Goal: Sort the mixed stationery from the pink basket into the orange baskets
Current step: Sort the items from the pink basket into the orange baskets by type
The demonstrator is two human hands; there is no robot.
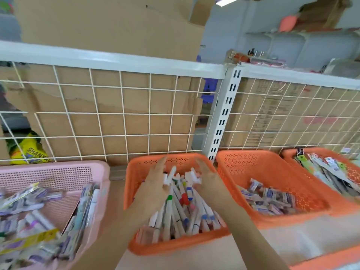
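The pink basket (97, 172) at the left holds mixed packaged stationery (35, 211). Three orange baskets stand to its right. Both my hands reach into the first orange basket (134, 178), which is full of white markers (181, 215) with coloured caps. My left hand (155, 184) has straight fingers and touches a white marker (171, 174) that stands up at its right side. My right hand (206, 178) also has straight fingers and rests against several white markers (191, 176) between the two hands. The image is blurred, so any grip is unclear.
The second orange basket (263, 166) holds small boxed items (272, 199). The third orange basket (350, 172) at the far right holds long flat packets (327, 168). A white wire grid (124, 114) backed by cardboard closes the shelf behind. A yellow packet (29, 151) lies behind the grid.
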